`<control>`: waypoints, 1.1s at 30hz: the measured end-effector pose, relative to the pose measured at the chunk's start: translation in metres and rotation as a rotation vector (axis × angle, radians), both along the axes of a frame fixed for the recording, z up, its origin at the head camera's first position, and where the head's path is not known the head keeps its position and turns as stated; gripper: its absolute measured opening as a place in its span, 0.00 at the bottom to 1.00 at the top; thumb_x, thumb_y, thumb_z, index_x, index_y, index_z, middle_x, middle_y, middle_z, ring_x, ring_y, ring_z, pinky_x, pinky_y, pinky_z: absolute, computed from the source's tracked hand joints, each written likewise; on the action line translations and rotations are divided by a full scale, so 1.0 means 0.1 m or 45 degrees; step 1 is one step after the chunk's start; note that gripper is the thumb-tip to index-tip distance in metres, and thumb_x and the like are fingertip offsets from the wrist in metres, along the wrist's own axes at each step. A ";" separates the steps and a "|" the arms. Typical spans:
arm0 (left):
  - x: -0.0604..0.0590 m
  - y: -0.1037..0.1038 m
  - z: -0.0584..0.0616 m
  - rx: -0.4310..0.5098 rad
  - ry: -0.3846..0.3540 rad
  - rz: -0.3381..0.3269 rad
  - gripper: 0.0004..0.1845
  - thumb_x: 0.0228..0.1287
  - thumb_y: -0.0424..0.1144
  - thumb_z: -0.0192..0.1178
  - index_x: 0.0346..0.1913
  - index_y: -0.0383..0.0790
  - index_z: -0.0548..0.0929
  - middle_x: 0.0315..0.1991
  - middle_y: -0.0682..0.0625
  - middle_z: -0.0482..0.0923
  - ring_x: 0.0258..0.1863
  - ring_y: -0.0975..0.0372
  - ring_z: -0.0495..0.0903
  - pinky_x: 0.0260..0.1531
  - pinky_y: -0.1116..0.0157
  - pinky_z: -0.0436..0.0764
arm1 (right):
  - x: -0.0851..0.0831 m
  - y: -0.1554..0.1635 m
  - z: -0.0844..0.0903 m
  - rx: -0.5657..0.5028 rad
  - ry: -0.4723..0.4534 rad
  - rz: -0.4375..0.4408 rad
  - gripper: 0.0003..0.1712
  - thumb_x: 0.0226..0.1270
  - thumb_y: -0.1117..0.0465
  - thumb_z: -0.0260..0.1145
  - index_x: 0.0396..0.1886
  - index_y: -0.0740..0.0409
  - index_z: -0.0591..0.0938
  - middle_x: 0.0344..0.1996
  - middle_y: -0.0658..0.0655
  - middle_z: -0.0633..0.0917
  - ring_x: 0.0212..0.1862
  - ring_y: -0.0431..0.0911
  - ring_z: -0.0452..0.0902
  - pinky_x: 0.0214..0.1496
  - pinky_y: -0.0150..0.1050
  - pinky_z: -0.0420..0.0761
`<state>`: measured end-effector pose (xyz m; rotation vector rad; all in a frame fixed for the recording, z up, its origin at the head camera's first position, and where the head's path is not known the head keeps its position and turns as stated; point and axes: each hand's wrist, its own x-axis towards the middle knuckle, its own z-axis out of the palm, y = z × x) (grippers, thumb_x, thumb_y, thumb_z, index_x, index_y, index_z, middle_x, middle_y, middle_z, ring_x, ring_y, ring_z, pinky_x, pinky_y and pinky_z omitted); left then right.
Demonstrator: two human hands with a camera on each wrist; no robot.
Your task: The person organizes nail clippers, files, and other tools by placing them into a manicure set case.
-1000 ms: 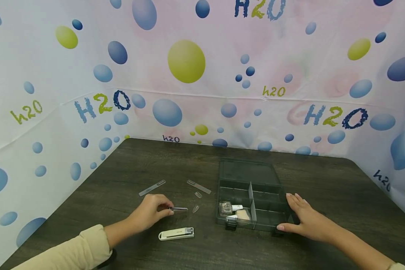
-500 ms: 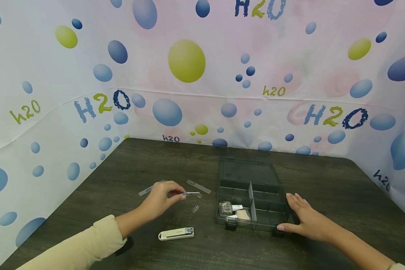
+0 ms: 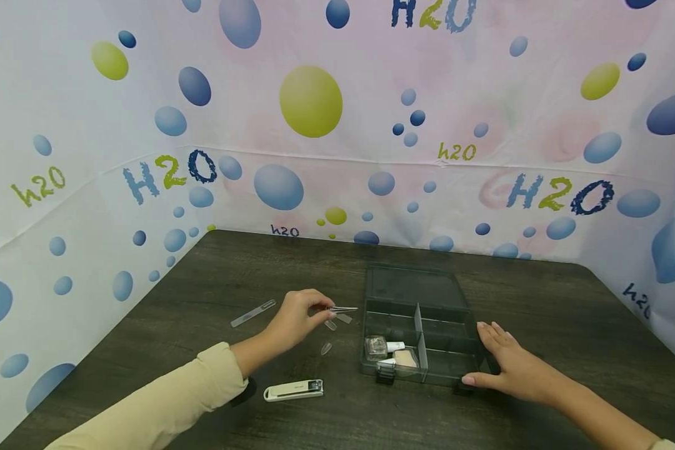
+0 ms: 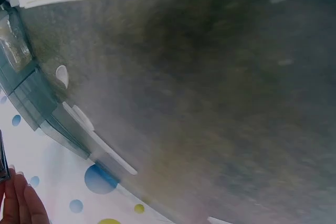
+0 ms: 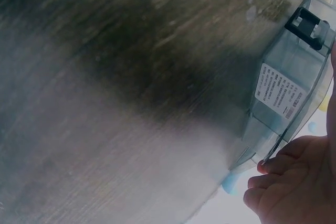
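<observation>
thin silver metal tweezers (image 3: 342, 309): light, springy, slippery; pinched mid-shaft by left hand (image 3: 298, 317), just left of smoky clear plastic compartment box (image 3: 427, 325). right hand (image 3: 509, 369) flat, fingers straight, against box's right wall.

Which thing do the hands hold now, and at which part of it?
The left hand pinches metal tweezers at their rear end, tips pointing toward the grey organizer box. The right hand holds nothing; it rests flat against the box's right side.
</observation>
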<state>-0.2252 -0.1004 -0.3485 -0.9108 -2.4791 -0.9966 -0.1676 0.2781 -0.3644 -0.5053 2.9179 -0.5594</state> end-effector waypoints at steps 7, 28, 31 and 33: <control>-0.08 0.18 0.02 -0.012 0.025 -0.050 0.06 0.55 0.33 0.65 0.35 0.34 0.85 0.33 0.46 0.83 0.33 0.59 0.82 0.34 0.69 0.82 | 0.00 0.00 0.01 0.011 0.018 0.001 0.59 0.53 0.38 0.67 0.68 0.76 0.52 0.67 0.78 0.53 0.66 0.75 0.46 0.59 0.73 0.53; -0.37 0.77 -0.05 -0.276 -0.126 -0.076 0.08 0.58 0.35 0.63 0.38 0.34 0.85 0.35 0.45 0.83 0.33 0.60 0.81 0.33 0.72 0.79 | 0.00 0.00 0.03 0.032 0.016 0.022 0.59 0.53 0.39 0.66 0.68 0.77 0.53 0.67 0.78 0.54 0.65 0.76 0.47 0.58 0.73 0.53; -0.41 0.86 -0.04 -0.350 -0.164 -0.083 0.09 0.58 0.35 0.62 0.40 0.34 0.85 0.36 0.45 0.84 0.34 0.61 0.81 0.32 0.74 0.79 | -0.01 -0.01 0.04 0.031 0.015 0.025 0.59 0.53 0.39 0.67 0.67 0.77 0.53 0.67 0.78 0.54 0.65 0.76 0.47 0.58 0.74 0.53; -0.43 0.91 -0.04 -0.414 -0.160 -0.083 0.09 0.59 0.35 0.62 0.39 0.35 0.86 0.36 0.46 0.84 0.34 0.62 0.82 0.31 0.74 0.79 | -0.01 -0.01 0.04 0.030 0.015 0.026 0.59 0.53 0.39 0.67 0.67 0.77 0.53 0.67 0.78 0.54 0.65 0.76 0.47 0.58 0.74 0.53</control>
